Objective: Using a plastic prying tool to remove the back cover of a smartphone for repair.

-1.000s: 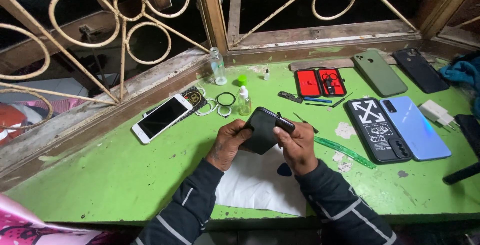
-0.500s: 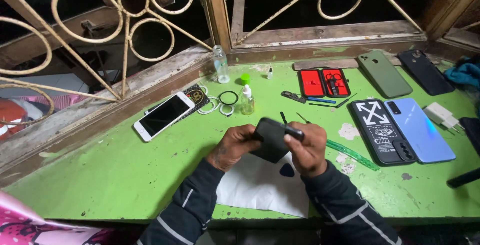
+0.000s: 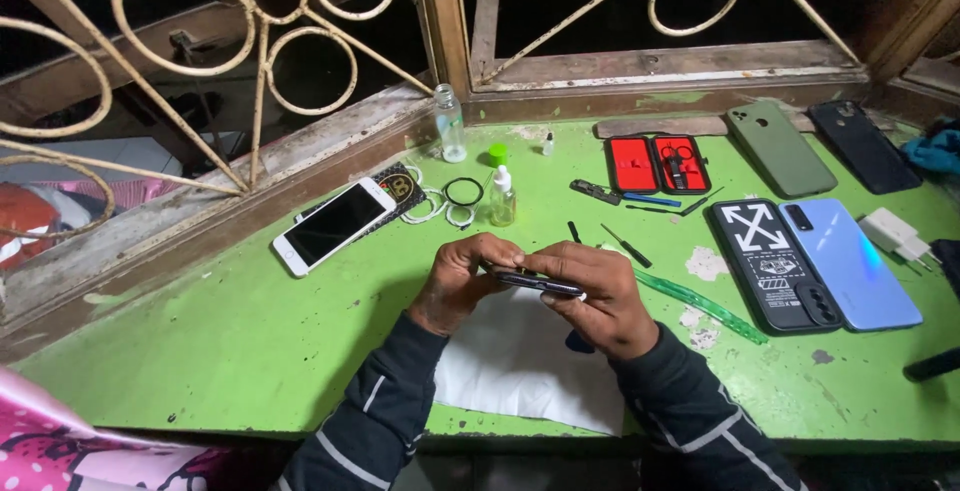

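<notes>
Two hands on one dark phone (image 3: 532,281), held edge-on just above a white cloth (image 3: 520,361) at front middle of green surface (image 3: 220,351). Left hand (image 3: 462,279) closed around phone's left end, fingertips curled over top edge. Right hand (image 3: 595,296) closed around right end, thumb along near edge. Both gripping phone, neither wide. Phone tilted nearly flat, thin side toward camera; screen or back not tellable from here.

Looks like working along an edge seam, judging by grip. To do it well: keep pressure even from both ends, keep phone low over cloth so a slip lands soft, avoid twisting the body, go along the edge bit by bit rather than forcing one spot.

Around: white phone (image 3: 335,224) face up, well left of hands, near window frame. Small clear bottle with green cap (image 3: 501,194) just beyond hands; taller clear bottle (image 3: 450,123) by frame. Black ring (image 3: 463,191) beside small bottle. Red tool case (image 3: 655,163) open, back right. Thin screwdriver (image 3: 627,247) and green ruler (image 3: 700,304) lying right of right hand, apart from it. Black patterned case (image 3: 770,263) touching blue phone (image 3: 860,261) far right. Green phone case (image 3: 780,146) and dark phone cover (image 3: 865,146) at back right. White charger (image 3: 895,234) near right edge.
</notes>
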